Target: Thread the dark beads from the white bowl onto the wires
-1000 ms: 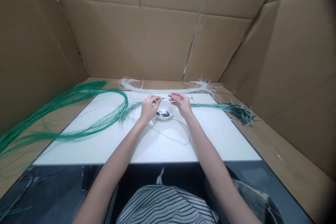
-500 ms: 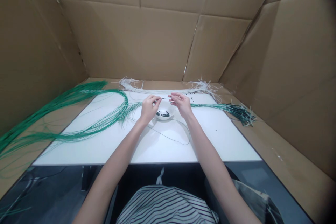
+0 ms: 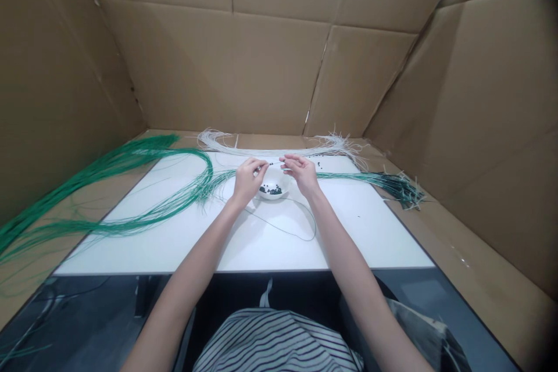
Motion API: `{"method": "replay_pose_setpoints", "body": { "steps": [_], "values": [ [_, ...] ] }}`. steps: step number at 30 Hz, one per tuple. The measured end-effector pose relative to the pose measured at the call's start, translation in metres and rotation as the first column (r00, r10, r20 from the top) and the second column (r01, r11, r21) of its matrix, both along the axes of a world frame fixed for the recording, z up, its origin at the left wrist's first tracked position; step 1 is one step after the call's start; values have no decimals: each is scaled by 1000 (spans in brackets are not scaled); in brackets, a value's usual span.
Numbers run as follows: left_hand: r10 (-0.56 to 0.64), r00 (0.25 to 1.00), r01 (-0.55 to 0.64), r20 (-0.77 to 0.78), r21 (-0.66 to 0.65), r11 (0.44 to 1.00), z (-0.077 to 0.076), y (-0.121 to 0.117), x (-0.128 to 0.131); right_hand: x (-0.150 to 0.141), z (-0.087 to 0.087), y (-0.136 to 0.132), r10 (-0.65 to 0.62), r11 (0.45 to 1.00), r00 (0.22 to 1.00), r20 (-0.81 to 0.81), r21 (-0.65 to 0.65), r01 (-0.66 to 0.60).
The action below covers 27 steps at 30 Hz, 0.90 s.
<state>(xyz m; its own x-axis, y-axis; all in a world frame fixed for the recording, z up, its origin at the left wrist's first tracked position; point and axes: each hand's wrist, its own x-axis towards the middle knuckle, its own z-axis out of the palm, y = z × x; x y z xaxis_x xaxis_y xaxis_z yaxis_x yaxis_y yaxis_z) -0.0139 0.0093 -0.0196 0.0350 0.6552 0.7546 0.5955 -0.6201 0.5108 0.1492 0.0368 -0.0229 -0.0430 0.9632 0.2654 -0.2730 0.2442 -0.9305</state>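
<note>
Above a small white bowl [image 3: 283, 189] of dark beads [image 3: 272, 190], my left hand [image 3: 248, 179] and my right hand [image 3: 301, 173] face each other. A thin cord runs between the fingertips, with a few tiny dark beads [image 3: 271, 164] on it beside the left fingers. The left thumb and forefinger pinch the cord there. My right thumb and forefinger close on the cord at the other side, while its other fingers stay loosely stretched. A thin green cord [image 3: 314, 225] loops over the white table below the bowl; where it joins the hands is hidden.
Long green cords [image 3: 143, 222] curve over the left side of the white table [image 3: 375, 232]. A dark-ended green bundle [image 3: 399, 187] lies right, white cords [image 3: 270, 151] along the back. Loose dark beads [image 3: 318, 164] rest behind my right hand. Cardboard walls [image 3: 218, 70] stand around.
</note>
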Motion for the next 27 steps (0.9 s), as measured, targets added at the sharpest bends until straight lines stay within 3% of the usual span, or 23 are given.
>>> {"method": "replay_pose_setpoints", "body": {
  "steps": [27],
  "values": [
    [-1,999,1,-35,-7,1000,-4,0,2,-5,2,-4,4,997,996,91,70,-10]
  ]
}}
